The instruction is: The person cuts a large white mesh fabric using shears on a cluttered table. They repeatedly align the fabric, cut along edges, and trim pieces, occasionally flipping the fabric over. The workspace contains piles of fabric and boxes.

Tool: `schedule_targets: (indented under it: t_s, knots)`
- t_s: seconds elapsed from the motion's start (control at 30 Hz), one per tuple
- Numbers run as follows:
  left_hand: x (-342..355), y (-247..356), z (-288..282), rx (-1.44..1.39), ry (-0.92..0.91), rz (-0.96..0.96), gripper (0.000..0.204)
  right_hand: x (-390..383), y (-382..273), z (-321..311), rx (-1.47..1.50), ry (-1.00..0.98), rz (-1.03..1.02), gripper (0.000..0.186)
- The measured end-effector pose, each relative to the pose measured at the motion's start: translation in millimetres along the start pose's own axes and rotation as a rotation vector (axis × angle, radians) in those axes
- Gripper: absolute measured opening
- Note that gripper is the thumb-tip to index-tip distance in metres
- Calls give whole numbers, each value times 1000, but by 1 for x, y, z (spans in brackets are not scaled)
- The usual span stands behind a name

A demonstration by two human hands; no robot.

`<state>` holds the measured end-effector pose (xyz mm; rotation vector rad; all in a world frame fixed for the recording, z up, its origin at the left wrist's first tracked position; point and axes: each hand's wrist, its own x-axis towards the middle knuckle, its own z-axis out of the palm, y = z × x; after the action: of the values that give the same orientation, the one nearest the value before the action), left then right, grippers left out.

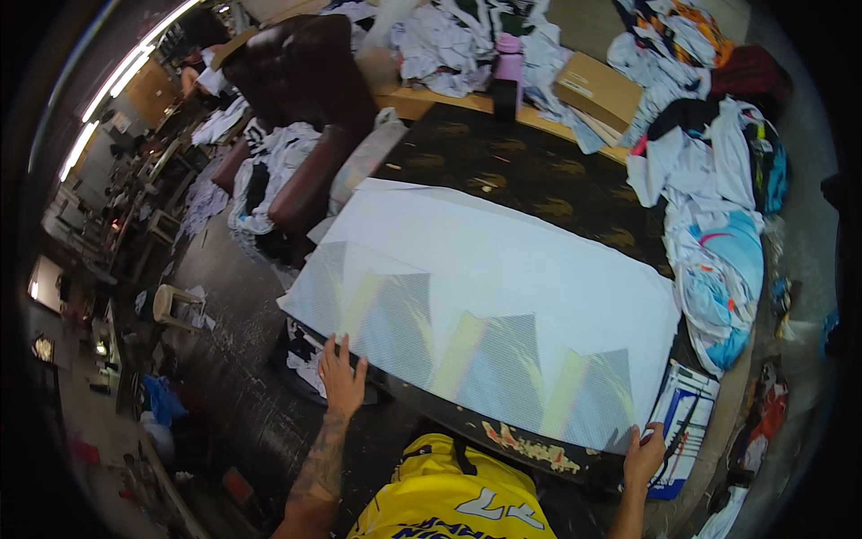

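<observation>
"What is left of the left hand (341, 382)?"
"A stool (175, 307), well apart. A big brown chair (310, 81) is farther off."
"And that hand?"
"Its fingers are spread open at the near edge of the white sheet (485, 260)."
"Where is the sheet?"
"On the dark table (431, 148), past and between both hands."
"And the right hand (644, 456)?"
"At the near right corner. One cannot tell if it pinches the sheet. Piled clothes (718, 260) lie beyond it."
</observation>
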<state>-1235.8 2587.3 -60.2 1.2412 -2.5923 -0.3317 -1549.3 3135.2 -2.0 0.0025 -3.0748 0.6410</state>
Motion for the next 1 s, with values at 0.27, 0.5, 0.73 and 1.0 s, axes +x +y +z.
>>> schedule_targets:
  t_s: [0.27, 0.5, 0.73, 1.0]
  knots:
    - [183, -38, 22, 56, -82, 196, 61, 48, -206, 121, -40, -151, -515, 71]
    - [316, 16, 79, -70, -142, 249, 62, 132, -241, 140, -257, -147, -39, 66]
    - [347, 45, 75, 225, -308, 299, 81, 71, -53, 51, -166, 144, -16, 69]
    - [188, 60, 36, -184, -330, 480, 60, -51, 142, 22, -251, 262, 241, 68]
